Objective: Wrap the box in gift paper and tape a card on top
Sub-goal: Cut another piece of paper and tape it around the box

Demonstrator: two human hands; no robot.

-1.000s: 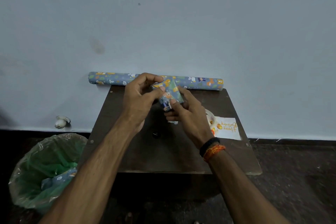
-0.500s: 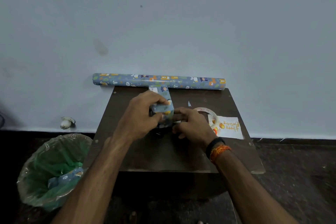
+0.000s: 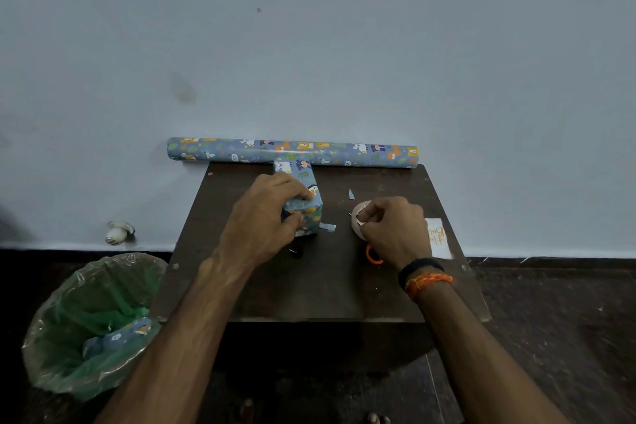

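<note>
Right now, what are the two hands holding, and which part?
The left hand grips the wrapped box at its near end. The right hand pinches the tape roll at its rim.

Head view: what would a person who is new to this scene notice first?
First, the two hands at the middle of the dark table: the left hand grips the wrapped box, and the right hand is on the tape roll. Next, the long paper roll along the wall at the table's far edge. Then the bin with a green liner on the floor to the left.
</note>
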